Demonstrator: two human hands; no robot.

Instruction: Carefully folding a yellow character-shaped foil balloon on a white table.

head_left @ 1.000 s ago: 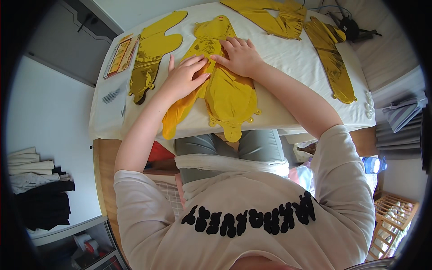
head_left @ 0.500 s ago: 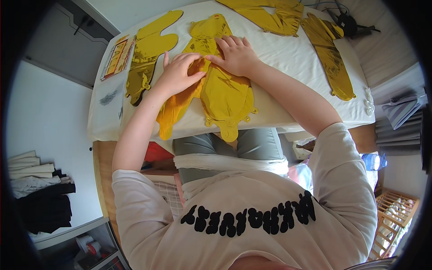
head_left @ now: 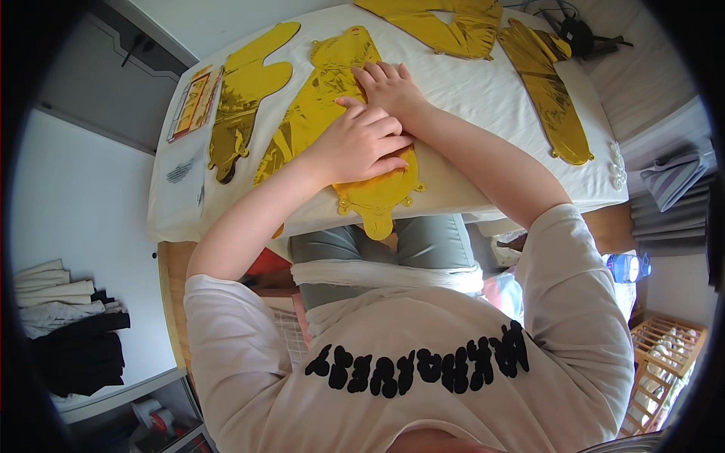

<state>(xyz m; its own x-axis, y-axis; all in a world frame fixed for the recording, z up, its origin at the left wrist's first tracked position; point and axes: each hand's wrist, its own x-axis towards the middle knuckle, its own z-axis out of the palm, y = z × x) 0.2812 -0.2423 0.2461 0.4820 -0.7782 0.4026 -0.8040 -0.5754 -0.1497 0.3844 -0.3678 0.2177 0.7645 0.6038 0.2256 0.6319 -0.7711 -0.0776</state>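
A flat, uninflated gold foil balloon (head_left: 313, 106) lies creased on the white-covered table before me, its tabbed lower end near the front edge. My left hand (head_left: 366, 143) rests across its lower middle, palm down with the fingers spread and slightly bent. Just beyond, my right hand (head_left: 393, 92) lies flat on the foil's right side, fingers stretched toward the far end. The two hands are close together and hide part of the balloon. Neither one grips anything that I can see.
More flat gold foil pieces lie around: one at left (head_left: 245, 90), one at the far side (head_left: 445, 26), one at right (head_left: 545, 94). A printed sheet (head_left: 195, 104) and a clear plastic bag (head_left: 181, 172) sit on the left. Black gear with cables (head_left: 578, 36) stands at the far right.
My left hand has moved right and nearer, from the balloon's left part onto its lower middle. The left flap that was curled up now lies flatter. My right hand has barely shifted.
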